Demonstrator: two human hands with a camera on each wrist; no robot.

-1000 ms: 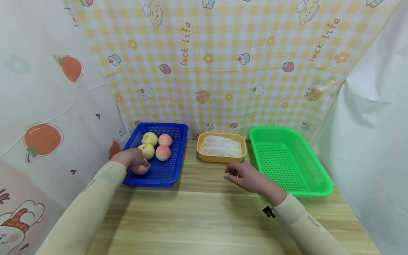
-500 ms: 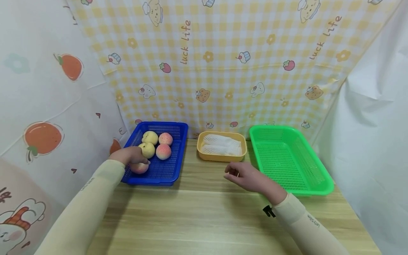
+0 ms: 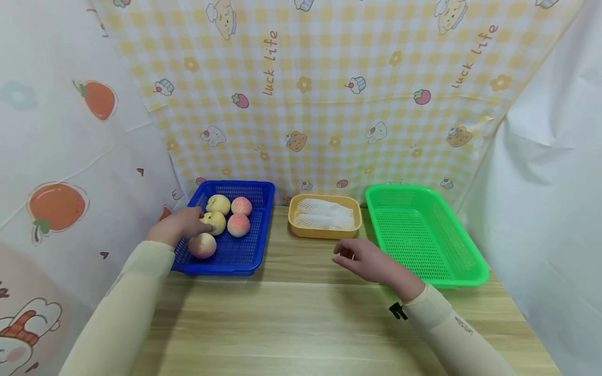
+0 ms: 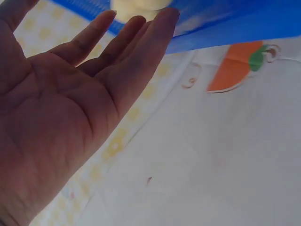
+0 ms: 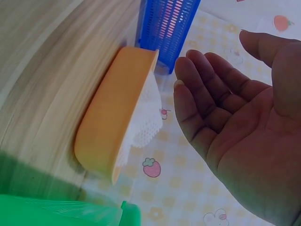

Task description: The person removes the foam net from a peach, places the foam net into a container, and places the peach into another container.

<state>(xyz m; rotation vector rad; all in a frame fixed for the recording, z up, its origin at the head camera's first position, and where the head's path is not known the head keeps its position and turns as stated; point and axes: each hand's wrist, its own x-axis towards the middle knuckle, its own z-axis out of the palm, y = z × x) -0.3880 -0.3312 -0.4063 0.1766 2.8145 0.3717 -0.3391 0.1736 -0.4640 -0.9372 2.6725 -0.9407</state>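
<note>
In the head view, my left hand is over the left side of the blue basket, its fingertips at a yellow peach; whether they touch it is unclear. The left wrist view has that palm and its parted fingers with nothing gripped. Just in front of the hand lies a pinkish peach. Another yellow peach and two pink ones, a rear peach and a nearer peach, share the basket. My right hand hovers in front of the orange-yellow tray, fingers loosely bent around nothing.
White foam net sleeves lie in the tray. To its right stands a green basket with no fruit in it. Behind everything hangs a checked cloth, and a white printed cloth bounds the left side. The tabletop is wood-patterned.
My left hand has come off the front peach and shifted slightly left and back, its fingers spreading. That peach now shows fully in the basket. My right hand has stayed in place.
</note>
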